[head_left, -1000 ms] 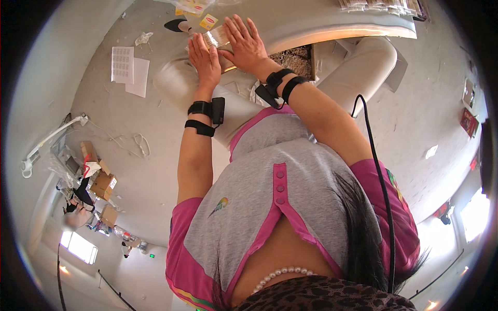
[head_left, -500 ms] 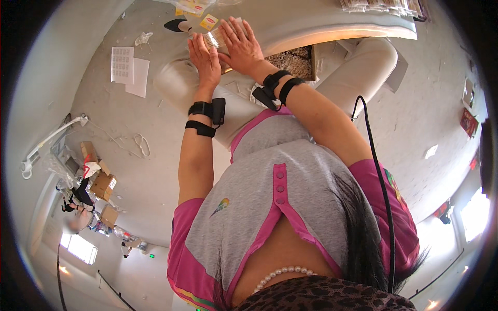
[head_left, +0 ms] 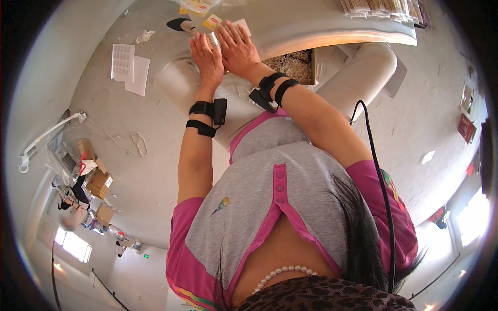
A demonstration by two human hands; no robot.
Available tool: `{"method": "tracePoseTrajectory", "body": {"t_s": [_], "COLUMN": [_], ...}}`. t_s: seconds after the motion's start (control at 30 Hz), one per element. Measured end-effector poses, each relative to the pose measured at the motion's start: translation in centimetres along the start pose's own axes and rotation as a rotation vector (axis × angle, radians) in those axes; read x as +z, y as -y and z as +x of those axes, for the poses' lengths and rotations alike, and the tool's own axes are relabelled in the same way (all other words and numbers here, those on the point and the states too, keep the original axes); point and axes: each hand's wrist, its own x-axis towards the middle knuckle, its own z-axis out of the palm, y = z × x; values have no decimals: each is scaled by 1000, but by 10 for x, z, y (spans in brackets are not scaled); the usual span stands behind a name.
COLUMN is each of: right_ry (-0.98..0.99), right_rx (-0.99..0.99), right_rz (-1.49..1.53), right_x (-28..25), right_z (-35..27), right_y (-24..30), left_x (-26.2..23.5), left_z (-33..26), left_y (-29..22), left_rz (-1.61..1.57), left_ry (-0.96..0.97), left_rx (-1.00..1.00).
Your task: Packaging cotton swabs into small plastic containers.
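A small bundle of thin pale sticks [head_left: 213, 40] is held between my two hands, over the near edge of the table. My left hand [head_left: 208, 62] presses its left side, fingers stretched forward and close together. On the other side my right hand [head_left: 239, 52] lies with long, nearly straight fingers, its thumb hidden from sight. The hands and the glare partly cover the bundle, so its exact kind is unclear. Just beyond the fingertips is a small yellow-and-white card or packet [head_left: 212, 22]. A white piece of card [head_left: 241, 27] shows behind my right fingers.
The white table [head_left: 311, 28] curves across the top, with rows of pale bundles [head_left: 381, 8] at its far right. Under its edge stands an open box [head_left: 313, 67] of loose thin pieces. Paper sheets [head_left: 137, 76] lie on the floor; cardboard boxes [head_left: 98, 184] stand at left.
My right hand has shifted slightly left and down, closer to my left hand. Less of the bundle shows between them, and the white card behind my right fingers is now more exposed.
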Motion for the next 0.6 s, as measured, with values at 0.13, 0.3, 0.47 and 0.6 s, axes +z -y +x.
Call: {"method": "tracePoseTrajectory", "body": {"t_s": [0.13,0.3,0.47,0.6], "right_ry": [-2,0,58,4], "right_rx": [-21,-18,-17,-19], "right_rz": [24,61,-60,130], "right_x": [2,4,4,6], "right_z": [-1,-1,0,0], "right_y": [0,0,1,-4], "left_x": [2,2,2,0], "left_z": [-1,-3,-2,4], "left_y": [-4,-15,-22,-9], "left_rz": [49,121,170,193], "left_ry": [-11,-3,19,-35], "left_rx": [-11,-82,-176,-223]}}
